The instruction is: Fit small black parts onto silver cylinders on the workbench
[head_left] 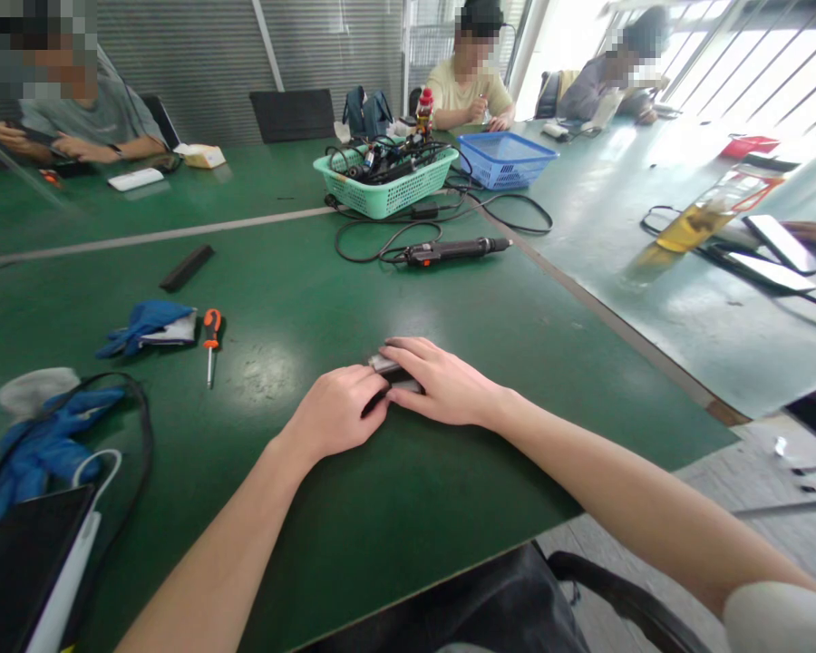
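Green, smooth sheeting forms the tabletop (414, 508), its near edge crossing the bottom of the frame. At lower left, a flat, black-screened device (34, 562) is set down, with a crumpled blue-and-grey fabric glove (51, 435) just beyond it.

At the centre, a small black-and-silver elongated part (397, 375) is held low over the tabletop; whether it is rested there cannot be told, since most of it is covered. It is grasped from the left by the left hand (344, 410), fingers curled round its end, and by the right hand (442, 381), fingers laid across its top and thumb tucked along its near side. For good handling, the part should probably be steadied by the left hand while even pressure is applied by the right; fingertips are best kept uncrowded, so that the covered faces can be checked.

Farther off at left, an orange-and-black-handled screwdriver (211, 340) is laid beside a folded blue-and-white glove (153, 326). At upper centre, a black, cylindrical electric screwdriver (455, 251) is laid well apart from the hands. Behind it, a mint-green plastic basket (408, 192) is heaped with dark cables and tools (394, 163), near a blue plastic basket (510, 170).
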Demonstrator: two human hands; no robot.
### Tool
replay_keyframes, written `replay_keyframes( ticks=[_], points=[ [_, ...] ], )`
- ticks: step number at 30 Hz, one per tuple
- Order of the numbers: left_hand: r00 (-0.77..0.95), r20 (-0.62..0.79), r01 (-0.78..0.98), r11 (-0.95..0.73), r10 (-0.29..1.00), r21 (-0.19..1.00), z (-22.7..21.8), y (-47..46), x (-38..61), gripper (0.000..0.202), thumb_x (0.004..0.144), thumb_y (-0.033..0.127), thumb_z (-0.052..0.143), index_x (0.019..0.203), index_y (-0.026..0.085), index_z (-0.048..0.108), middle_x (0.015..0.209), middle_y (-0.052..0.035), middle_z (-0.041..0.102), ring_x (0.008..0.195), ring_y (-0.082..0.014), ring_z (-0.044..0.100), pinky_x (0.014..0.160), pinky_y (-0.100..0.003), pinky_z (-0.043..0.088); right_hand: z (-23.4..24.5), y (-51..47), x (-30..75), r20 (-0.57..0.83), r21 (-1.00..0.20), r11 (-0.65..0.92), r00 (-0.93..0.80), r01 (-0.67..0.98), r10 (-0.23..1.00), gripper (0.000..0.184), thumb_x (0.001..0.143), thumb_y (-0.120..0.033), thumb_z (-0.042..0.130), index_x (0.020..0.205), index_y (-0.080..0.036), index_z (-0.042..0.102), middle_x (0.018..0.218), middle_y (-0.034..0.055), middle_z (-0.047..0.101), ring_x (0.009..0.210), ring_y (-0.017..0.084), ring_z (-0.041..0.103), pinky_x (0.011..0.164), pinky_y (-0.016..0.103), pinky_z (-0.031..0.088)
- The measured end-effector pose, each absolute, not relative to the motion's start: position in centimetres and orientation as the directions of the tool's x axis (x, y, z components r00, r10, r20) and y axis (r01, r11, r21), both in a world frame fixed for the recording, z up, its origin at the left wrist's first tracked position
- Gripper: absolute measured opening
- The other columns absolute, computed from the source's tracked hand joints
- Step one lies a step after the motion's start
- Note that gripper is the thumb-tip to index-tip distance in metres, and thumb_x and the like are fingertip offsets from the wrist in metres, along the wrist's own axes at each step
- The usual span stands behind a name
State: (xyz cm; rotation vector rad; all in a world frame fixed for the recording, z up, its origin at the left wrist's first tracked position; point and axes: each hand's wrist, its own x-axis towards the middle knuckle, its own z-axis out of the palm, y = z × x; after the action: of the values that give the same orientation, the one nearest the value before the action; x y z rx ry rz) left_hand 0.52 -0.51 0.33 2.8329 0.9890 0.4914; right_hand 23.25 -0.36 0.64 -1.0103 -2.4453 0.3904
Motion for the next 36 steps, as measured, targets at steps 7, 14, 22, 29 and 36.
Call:
replay_keyframes(
  ticks=[7,14,22,29,36],
  points=[
    [0.740,0.262,0.585,-0.785,0.619,0.203,0.5,-0.5,0.6,0.014,0.096,0.024,0.051,0.093,0.017,0.063,0.096,-0.0074,0.070,0.087,-0.0212,0.065,0.077,-0.034,0.051,0.7,-0.4,23.3,0.325,-0.413,0.694,-0.616,0.590,0.718,0.056,0.097,-0.045,0.054,0.145,-0.017,0.045,0.146,0.0172,0.050,0.134,0.032,0.049,0.110,0.050,0.046],
    [0.721,0.262,0.599,-0.767,0.642,0.231,0.7,-0.7,0.5,0.009,0.092,0.021,0.055,0.091,0.018,0.063,0.095,-0.0063,0.070,0.083,-0.0200,0.064,0.073,-0.032,0.050,2.1,-1.1,23.6,0.432,-0.299,0.743,-0.609,0.599,0.665,0.030,0.095,-0.035,0.057,0.117,-0.015,0.061,0.105,0.0135,0.064,0.099,0.027,0.058,0.090,0.044,0.051],
    [0.741,0.251,0.569,-0.781,0.623,0.257,0.9,-0.7,0.5,0.008,0.091,0.021,0.054,0.089,0.018,0.061,0.092,-0.0058,0.069,0.081,-0.0192,0.062,0.072,-0.032,0.048,1.8,-1.4,23.6,0.268,-0.183,0.809,-0.764,0.558,0.587,0.020,0.096,-0.035,0.057,0.100,-0.017,0.063,0.100,0.0104,0.066,0.092,0.024,0.058,0.084,0.038,0.048],
    [0.745,0.259,0.556,-0.787,0.615,0.269,1.1,-0.9,0.8,0.010,0.091,0.021,0.054,0.084,0.018,0.059,0.086,-0.0052,0.066,0.076,-0.0180,0.060,0.067,-0.031,0.045,1.5,-1.3,23.6,0.257,-0.198,0.810,-0.768,0.553,0.587,0.023,0.098,-0.037,0.055,0.103,-0.016,0.064,0.099,0.0102,0.065,0.092,0.024,0.059,0.085,0.038,0.047],
    [0.751,0.257,0.541,-0.790,0.608,0.287,1.3,-1.2,0.8,0.010,0.090,0.019,0.052,0.084,0.018,0.060,0.085,-0.0053,0.066,0.077,-0.0183,0.060,0.071,-0.031,0.047,1.6,-1.5,23.3,0.239,-0.237,0.799,-0.765,0.552,0.599,0.022,0.098,-0.035,0.054,0.101,-0.016,0.064,0.101,0.0100,0.066,0.094,0.024,0.061,0.088,0.037,0.048]
  ],
)
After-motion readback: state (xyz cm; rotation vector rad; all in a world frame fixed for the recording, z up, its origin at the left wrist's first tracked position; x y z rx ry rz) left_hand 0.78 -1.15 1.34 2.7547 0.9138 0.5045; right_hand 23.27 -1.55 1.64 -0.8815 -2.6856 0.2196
